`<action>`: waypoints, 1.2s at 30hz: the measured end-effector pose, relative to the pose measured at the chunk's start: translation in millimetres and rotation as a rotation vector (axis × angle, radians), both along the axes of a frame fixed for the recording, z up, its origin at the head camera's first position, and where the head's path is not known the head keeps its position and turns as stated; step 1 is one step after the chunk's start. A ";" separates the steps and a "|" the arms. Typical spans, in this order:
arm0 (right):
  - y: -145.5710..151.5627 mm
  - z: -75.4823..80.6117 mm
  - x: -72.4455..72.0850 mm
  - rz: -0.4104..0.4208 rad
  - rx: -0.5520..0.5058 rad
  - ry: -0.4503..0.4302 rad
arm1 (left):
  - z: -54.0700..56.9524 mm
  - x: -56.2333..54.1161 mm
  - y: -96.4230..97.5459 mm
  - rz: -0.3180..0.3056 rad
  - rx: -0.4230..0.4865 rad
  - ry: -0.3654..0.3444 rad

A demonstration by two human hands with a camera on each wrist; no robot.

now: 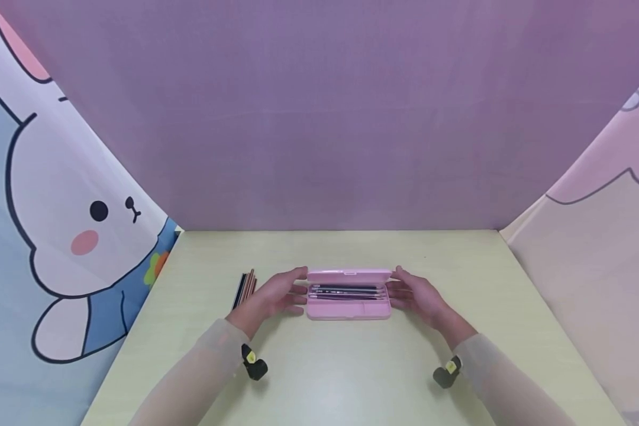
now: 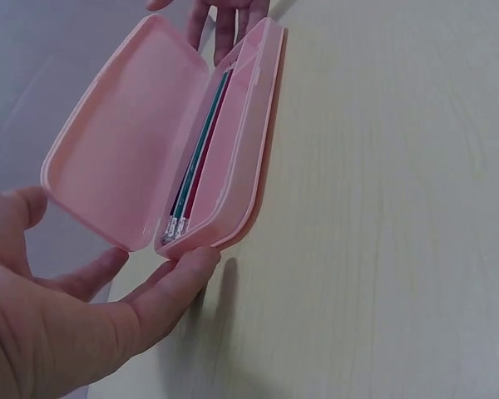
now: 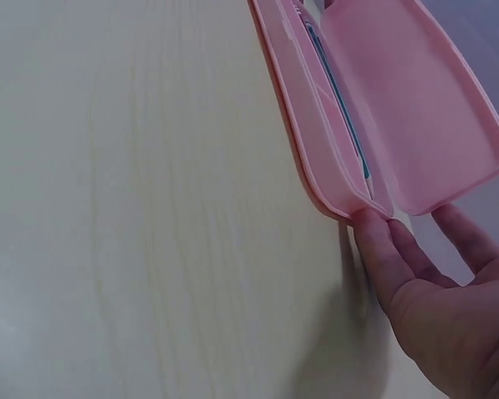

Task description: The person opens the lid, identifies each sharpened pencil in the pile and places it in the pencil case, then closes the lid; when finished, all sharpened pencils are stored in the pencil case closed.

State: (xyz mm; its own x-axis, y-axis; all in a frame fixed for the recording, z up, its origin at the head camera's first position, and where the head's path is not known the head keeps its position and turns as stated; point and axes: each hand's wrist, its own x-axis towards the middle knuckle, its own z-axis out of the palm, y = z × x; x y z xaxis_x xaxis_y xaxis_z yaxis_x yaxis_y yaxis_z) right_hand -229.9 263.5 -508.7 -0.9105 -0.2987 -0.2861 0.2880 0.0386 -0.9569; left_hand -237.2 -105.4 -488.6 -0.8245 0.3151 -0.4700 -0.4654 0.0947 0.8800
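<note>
A pink pencil case (image 1: pixel 348 310) lies on the table between my hands, its lid (image 2: pixel 133 125) raised at the back. Inside, several pencils (image 1: pixel 346 291) lie lengthwise in the rear compartment. My left hand (image 1: pixel 279 294) is at the case's left end, with fairly straight fingers (image 2: pixel 179 287) against the end wall and the thumb beside the lid's corner. At the opposite end is my right hand (image 1: pixel 418 296). Its fingers (image 3: pixel 382 253) are extended, with one fingertip at the bottom corner and another at the lid's edge.
Several loose pencils (image 1: pixel 245 288), dark and brownish, lie on the pale wooden table (image 1: pixel 346 378) just left of my left hand. A purple cloth (image 1: pixel 341 118) hangs along the table's back edge. Printed cloths (image 1: pixel 80 248) flank both sides.
</note>
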 end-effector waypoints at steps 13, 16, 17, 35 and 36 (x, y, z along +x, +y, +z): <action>13.8 -13.5 5.8 0.084 0.154 0.092 | -10.5 11.9 -6.6 -0.048 -0.108 0.120; 16.7 -17.3 8.4 0.103 0.260 0.129 | -14.4 14.7 -4.8 -0.044 -0.167 0.172; 17.0 -18.2 9.1 0.105 0.275 0.137 | -15.4 15.8 -4.0 -0.042 -0.186 0.193; 10.3 -21.9 10.6 0.119 0.344 0.224 | -22.5 20.0 1.6 -0.221 -0.621 0.536; 10.0 -20.6 10.1 0.126 0.356 0.237 | -23.3 19.7 1.1 -0.233 -0.643 0.554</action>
